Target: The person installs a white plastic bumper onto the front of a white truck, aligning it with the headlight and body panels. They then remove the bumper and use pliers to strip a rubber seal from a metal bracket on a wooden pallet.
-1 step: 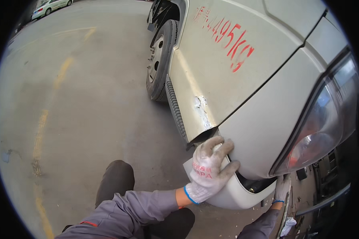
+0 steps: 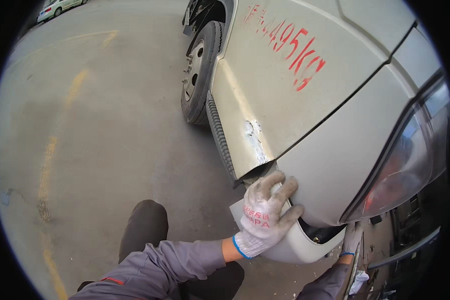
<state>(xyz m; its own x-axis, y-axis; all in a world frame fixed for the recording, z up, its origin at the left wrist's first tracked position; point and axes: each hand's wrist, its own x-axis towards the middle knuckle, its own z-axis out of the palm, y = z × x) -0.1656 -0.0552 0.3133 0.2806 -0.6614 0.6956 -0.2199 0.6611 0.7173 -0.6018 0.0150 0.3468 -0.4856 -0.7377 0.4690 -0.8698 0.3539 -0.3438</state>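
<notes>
My left hand point(image 2: 267, 212), in a whitish knit glove with a blue cuff, grips the upper edge of a pale bumper corner point(image 2: 305, 252). Its fingers bend over that edge, the thumb lying toward the dark gap under the truck's front panel point(image 2: 335, 135). Beyond the gap, below the headlight point(image 2: 407, 160), my right hand point(image 2: 352, 239) is at the bumper's other end, also gloved. Its fingertips are hidden, so I cannot make out its grip. The bumper corner sits slightly apart from the panel above.
A scraped, dented patch point(image 2: 255, 140) marks the lower edge of the door point(image 2: 285, 75), which bears red painted marking. Behind it are a ribbed black step point(image 2: 220, 137) and a wheel point(image 2: 201, 75). My bent knee point(image 2: 145, 225) is at lower left. A white car point(image 2: 57, 9) stands far off.
The view has shifted very slightly against the truck. Both hands keep nearly the same places at the bumper corner.
</notes>
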